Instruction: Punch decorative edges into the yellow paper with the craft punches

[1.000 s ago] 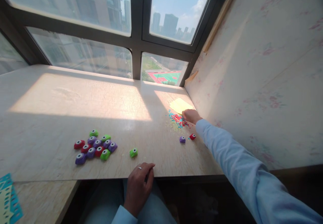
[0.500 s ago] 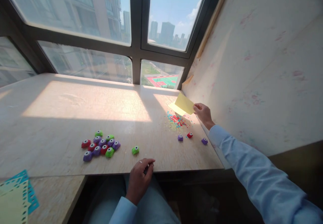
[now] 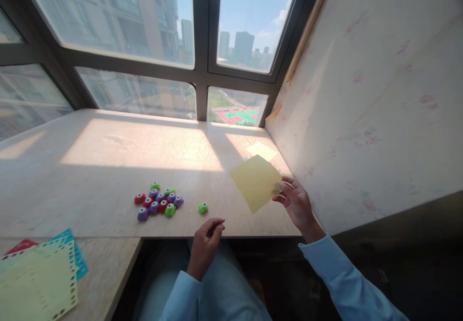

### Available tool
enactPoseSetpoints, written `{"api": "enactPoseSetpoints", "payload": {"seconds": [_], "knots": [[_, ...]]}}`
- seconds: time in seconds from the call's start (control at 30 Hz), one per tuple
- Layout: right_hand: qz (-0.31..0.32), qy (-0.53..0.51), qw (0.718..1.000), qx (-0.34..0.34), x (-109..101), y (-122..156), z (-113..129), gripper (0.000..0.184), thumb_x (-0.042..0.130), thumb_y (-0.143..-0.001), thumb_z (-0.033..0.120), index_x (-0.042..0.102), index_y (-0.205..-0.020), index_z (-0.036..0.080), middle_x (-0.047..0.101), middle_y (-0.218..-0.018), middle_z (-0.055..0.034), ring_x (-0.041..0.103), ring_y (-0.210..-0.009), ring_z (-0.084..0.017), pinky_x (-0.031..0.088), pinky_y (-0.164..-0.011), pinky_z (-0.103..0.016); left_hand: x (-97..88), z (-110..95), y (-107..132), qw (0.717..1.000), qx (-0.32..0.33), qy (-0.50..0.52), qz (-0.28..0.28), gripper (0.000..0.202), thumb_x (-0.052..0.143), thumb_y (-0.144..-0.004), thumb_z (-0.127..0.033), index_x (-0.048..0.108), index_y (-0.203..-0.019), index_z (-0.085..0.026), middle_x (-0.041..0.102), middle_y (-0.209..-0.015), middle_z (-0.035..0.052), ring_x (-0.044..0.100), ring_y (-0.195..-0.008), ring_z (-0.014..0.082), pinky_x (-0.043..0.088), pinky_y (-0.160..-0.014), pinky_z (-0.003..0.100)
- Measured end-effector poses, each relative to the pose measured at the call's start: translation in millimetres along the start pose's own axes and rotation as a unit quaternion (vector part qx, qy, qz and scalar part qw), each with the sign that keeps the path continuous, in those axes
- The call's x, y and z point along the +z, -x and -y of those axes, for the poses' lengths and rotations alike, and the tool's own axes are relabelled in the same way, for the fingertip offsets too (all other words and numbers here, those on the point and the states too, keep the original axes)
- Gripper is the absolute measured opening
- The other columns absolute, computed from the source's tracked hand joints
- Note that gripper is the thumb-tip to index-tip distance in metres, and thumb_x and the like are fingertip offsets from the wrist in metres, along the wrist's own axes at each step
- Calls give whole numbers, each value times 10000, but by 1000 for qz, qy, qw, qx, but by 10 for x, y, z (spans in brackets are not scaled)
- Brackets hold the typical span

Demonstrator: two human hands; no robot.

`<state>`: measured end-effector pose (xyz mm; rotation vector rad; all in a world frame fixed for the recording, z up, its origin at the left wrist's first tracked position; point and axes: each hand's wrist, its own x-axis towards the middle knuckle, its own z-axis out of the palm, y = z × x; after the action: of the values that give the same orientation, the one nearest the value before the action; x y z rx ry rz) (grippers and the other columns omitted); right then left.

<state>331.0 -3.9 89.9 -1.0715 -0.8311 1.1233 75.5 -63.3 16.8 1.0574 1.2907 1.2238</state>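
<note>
My right hand (image 3: 296, 202) pinches the corner of a yellow paper sheet (image 3: 256, 182) and holds it up over the right part of the stone ledge (image 3: 108, 186). Another yellow sheet (image 3: 261, 150) lies flat behind it, in the sunlit corner. My left hand (image 3: 207, 238) hovers at the ledge's near edge with its fingers curled and the fingertips together; nothing shows in them. Just beyond it sits a single green punch (image 3: 203, 208). A cluster of red, purple and green punches (image 3: 158, 202) lies further left.
A wall (image 3: 361, 94) closes the right side and a window (image 3: 181, 36) the back. Punched yellow, teal and red paper sheets (image 3: 39, 272) lie on the lower surface at the near left. My legs are below the ledge.
My right hand lifted a yellow sheet from the far corner and brought it nearer. The confetti pile and small punches are now hidden behind it. My left hand rose slightly.
</note>
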Motion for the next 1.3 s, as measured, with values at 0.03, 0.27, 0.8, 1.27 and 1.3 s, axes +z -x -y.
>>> {"api": "enactPoseSetpoints", "payload": {"seconds": [0.03,0.27,0.8,1.27,1.3], "knots": [[0,-11,1000,22,12,36,-68,401,829,-654,340,622,-973,213,703,-842,16,640,-642,-123,557,-522,-238,3,2,13,1000,-6,5,0,314,735,-694,-440,738,-867,-178,729,-805,79,669,-789,222,511,-747,320],[32,-59,990,123,84,196,-391,376,845,-642,325,660,-945,204,707,-817,11,628,-607,-112,544,-499,-222,143,-82,-1,978,-87,187,23,637,736,-681,-605,631,-1088,-126,713,-1009,143,678,-736,186,500,-557,248],[24,-52,982,178,-15,188,-647,328,817,-667,312,680,-931,174,713,-739,-16,644,-575,-132,581,-475,-244,363,-35,-100,990,-69,117,-31,444,739,-653,-486,680,-890,-115,690,-713,36,599,-593,128,475,-509,216],[-4,-88,972,216,8,105,-643,151,636,-730,172,692,-869,161,728,-727,-40,629,-541,-123,578,-561,-268,217,-56,-36,994,-53,67,-67,443,713,-678,-506,695,-902,-124,695,-739,46,617,-662,158,489,-562,242],[-4,-80,975,210,9,88,-625,156,629,-716,173,690,-859,162,740,-770,-52,631,-552,-123,569,-556,-262,207,-55,-24,993,-55,70,-71,448,716,-674,-508,696,-904,-124,702,-754,54,619,-667,162,490,-562,244]]}}
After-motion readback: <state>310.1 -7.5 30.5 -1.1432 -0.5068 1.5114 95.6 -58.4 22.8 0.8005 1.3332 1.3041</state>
